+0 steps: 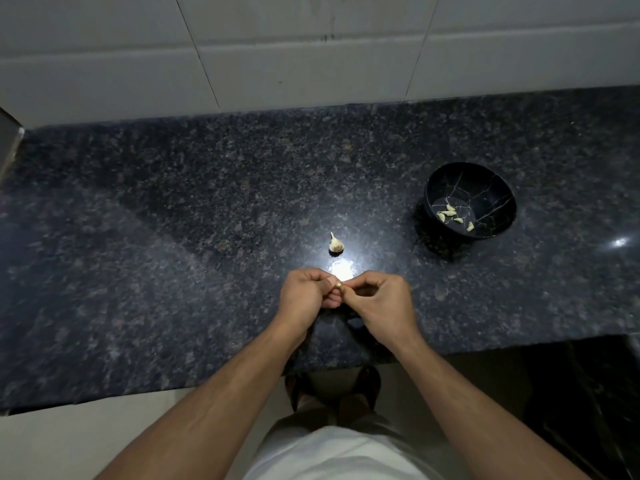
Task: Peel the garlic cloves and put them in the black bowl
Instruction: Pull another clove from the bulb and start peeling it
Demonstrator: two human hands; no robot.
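Note:
My left hand (308, 297) and my right hand (381, 303) meet over the dark granite counter (173, 237), fingertips pinched together on a small garlic clove (338, 286), mostly hidden by the fingers. A partial garlic bulb (336, 244) with its stem sits on the counter just beyond my hands. The black bowl (498, 199), with thin pale veins, stands to the far right and holds several peeled cloves (453, 216).
A white tiled wall (311, 46) runs behind the counter. The counter's front edge (346, 367) lies just below my wrists, with the floor and my feet beneath. A bright light reflection (341, 270) glares on the counter near my hands.

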